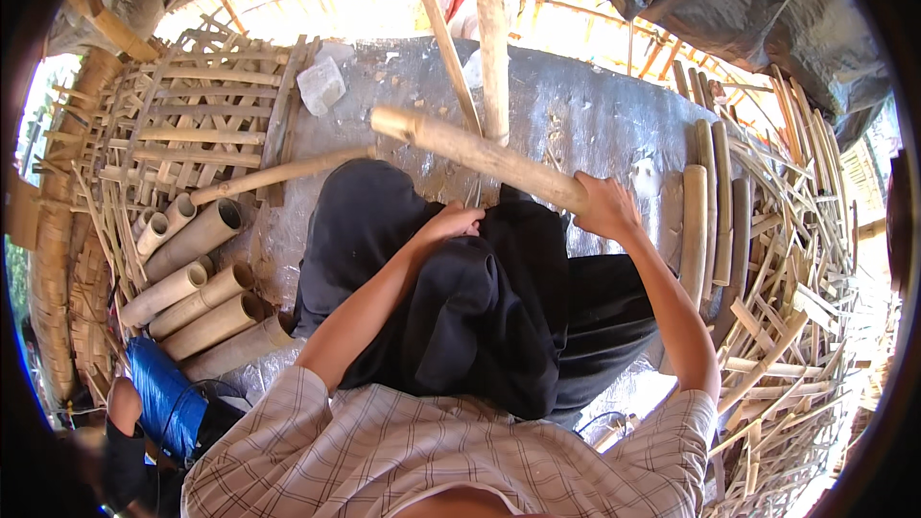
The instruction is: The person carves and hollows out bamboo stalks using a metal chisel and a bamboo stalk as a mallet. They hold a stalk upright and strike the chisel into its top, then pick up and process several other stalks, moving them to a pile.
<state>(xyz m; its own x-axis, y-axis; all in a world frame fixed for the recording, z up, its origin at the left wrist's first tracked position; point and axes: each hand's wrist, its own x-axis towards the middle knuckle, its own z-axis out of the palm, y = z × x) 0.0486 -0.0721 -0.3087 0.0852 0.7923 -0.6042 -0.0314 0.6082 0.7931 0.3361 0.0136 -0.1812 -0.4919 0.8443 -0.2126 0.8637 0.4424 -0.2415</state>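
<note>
My right hand (606, 208) is closed around one end of a thick, pale bamboo stick (489, 159). The stick slants up and to the left across the space in front of my knees. My left hand (456, 221) is closed low between my knees, over the black cloth (460, 293) that covers my legs. A thin, blade-like sliver (473, 194) rises beside its fingers; what the fingers grip is mostly hidden. Past the stick, two upright wooden poles (491, 48) stand close together.
Cut bamboo tubes (206, 312) are stacked at the left, below a woven bamboo lattice (206, 125). A whitish block (321, 86) sits on the grey sheeted floor (585, 96). Split bamboo strips (777, 345) and longer bamboo lengths (705, 221) are piled at the right. A blue bundle (168, 398) lies lower left.
</note>
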